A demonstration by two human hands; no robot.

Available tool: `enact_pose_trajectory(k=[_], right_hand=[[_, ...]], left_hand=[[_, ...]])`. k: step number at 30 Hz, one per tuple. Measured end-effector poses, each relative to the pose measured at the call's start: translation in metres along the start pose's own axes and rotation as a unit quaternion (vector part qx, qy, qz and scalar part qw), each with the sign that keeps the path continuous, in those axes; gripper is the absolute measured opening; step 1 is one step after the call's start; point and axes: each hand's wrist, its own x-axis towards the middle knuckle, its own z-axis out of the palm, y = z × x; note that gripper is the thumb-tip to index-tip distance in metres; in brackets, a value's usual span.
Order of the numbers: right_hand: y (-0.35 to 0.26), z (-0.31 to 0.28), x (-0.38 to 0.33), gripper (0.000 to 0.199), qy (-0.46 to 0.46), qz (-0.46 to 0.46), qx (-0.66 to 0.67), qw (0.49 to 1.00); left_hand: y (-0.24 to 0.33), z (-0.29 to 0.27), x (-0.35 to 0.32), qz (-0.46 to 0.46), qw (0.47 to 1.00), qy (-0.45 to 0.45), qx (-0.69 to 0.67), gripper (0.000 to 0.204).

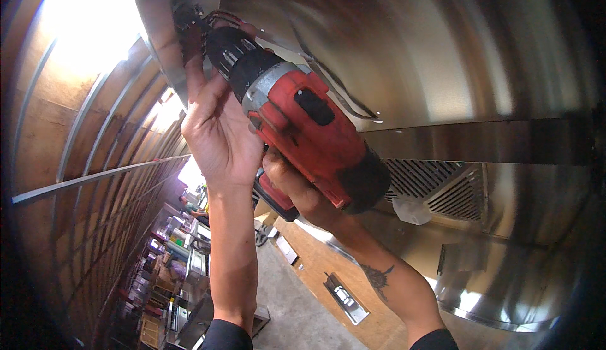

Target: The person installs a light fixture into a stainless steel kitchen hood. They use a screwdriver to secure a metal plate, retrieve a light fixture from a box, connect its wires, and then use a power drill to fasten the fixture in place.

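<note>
A red and black cordless drill fills the middle of the view, tilted with its black chuck toward the upper left. My right hand is closed round its handle, below the body. Behind the chuck my left hand reaches up, palm showing. Its fingers curl about a dark spot at the metal edge, and most of them are hidden by the drill. Thin wires and a small black part sit at the chuck's tip. What my left fingers hold there I cannot make out.
Brushed steel sheeting curves overhead, with a loose cable along it. Farther down are slotted filter panels and a translucent cup. Below stands a wooden board bearing a black-and-white item. A cluttered workshop lies at lower left.
</note>
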Motion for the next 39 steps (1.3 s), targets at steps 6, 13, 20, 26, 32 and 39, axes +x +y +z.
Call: enact_pose_trajectory(k=[6, 13, 20, 26, 32, 39], right_hand=[[-0.002, 0.000, 0.009, 0.013, 0.006, -0.126, -0.191, 0.973], [-0.013, -0.013, 0.011, 0.012, -0.026, -0.050, -0.182, 0.982], [-0.013, -0.013, 0.009, 0.016, 0.013, -0.049, -0.177, 0.983], [-0.002, -0.020, 0.005, 0.030, 0.022, -0.228, -0.392, 0.891], [0.000, -0.015, 0.002, 0.028, 0.035, -0.113, -0.247, 0.962], [0.002, -0.018, 0.004, 0.024, 0.023, -0.103, -0.185, 0.977]], left_hand=[[0.008, -0.001, 0.006, -0.025, 0.999, -0.006, -0.033, 0.060], [0.004, -0.002, 0.003, -0.023, 0.999, 0.023, -0.041, 0.060], [-0.003, 0.003, 0.005, -0.013, 0.996, 0.073, -0.043, 0.040], [-0.005, 0.006, 0.004, 0.001, 0.996, 0.085, -0.004, 0.059], [-0.004, -0.003, 0.000, -0.006, 0.999, 0.017, -0.050, 0.059], [-0.008, -0.001, 0.001, -0.011, 0.998, 0.000, -0.059, 0.059]])
